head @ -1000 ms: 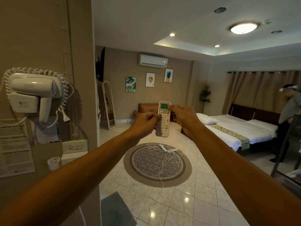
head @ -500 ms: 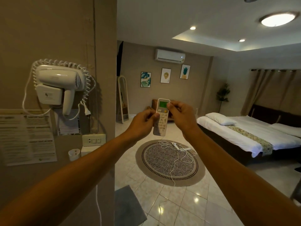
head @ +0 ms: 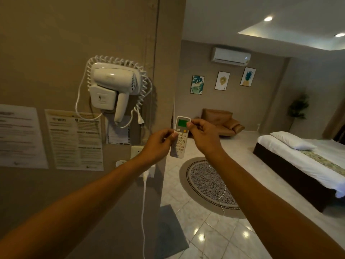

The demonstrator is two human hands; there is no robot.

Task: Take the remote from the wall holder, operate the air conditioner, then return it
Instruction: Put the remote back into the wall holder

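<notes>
A white remote (head: 180, 137) with a green screen and an orange button stands upright at arm's length, held between both hands. My left hand (head: 157, 144) grips its left edge, thumb on the buttons. My right hand (head: 202, 136) pinches its upper right edge by the screen. The white air conditioner (head: 231, 57) hangs high on the far wall above three pictures, with a small light showing near its right end. I cannot make out a wall holder for the remote.
On the near wall to the left are a white hair dryer (head: 113, 85), paper notices (head: 76, 139), and an outlet (head: 136, 151) with a plug and white cable hanging down. A round rug (head: 209, 184) with a loose cable, a brown sofa (head: 220, 122) and a bed (head: 302, 161) lie ahead.
My view has swung left, so the near wall fills more of the frame and the bed has slid right. The person by the curtains is out of view. Both hands still hold the remote.
</notes>
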